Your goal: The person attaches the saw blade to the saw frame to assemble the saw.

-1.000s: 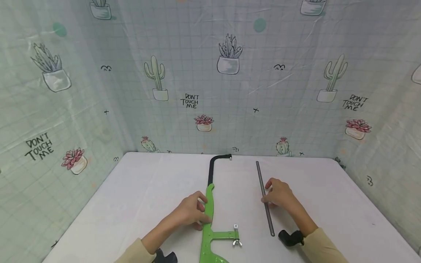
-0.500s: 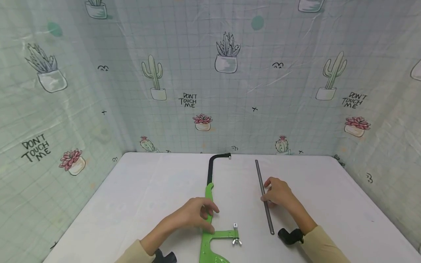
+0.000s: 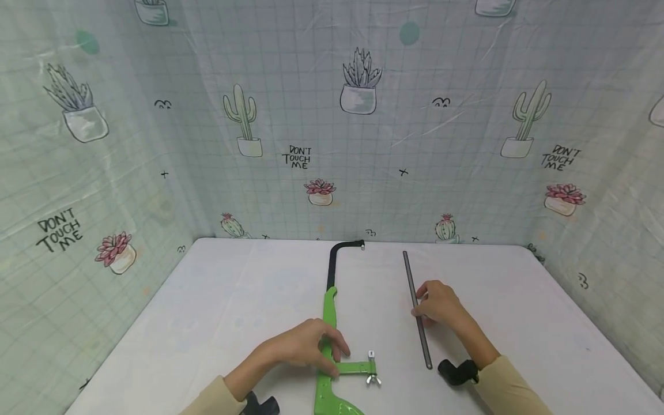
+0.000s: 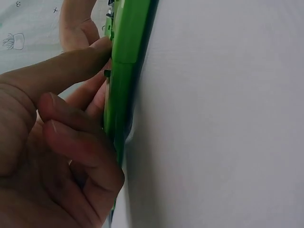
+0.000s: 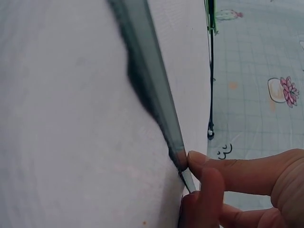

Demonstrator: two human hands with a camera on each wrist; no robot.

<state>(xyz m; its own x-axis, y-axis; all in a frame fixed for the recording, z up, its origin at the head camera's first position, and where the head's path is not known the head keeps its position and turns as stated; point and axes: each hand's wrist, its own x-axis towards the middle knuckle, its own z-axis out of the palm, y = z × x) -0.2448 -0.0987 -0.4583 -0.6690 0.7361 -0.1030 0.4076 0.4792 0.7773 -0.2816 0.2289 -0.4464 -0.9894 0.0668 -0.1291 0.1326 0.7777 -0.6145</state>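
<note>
A hacksaw frame [image 3: 325, 386] lies on the white table, with a green handle part and a black bent bar [image 3: 332, 265] at its far end. My left hand [image 3: 306, 344] lies over its green part, the thumb against it and the fingers curved across, near the green side arm with a wing nut [image 3: 373, 380]. The left wrist view shows the thumb [image 4: 97, 54] touching the green edge. To the right, a grey hacksaw blade [image 3: 422, 340] lies lengthwise. My right hand [image 3: 440, 302] pinches it near its middle; the right wrist view shows thumb and finger at the blade [image 5: 159, 85].
Black wrist-worn devices hang under both wrists, one by the right sleeve [image 3: 457, 373] and one by the left sleeve [image 3: 261, 405]. A printed cactus curtain [image 3: 363, 161] surrounds the back and sides of the white table [image 3: 233, 288].
My left hand has slid nearer along the hacksaw frame, from the upper green part toward the side arm, its fingers now reaching across. The right hand and the blade have stayed put.
</note>
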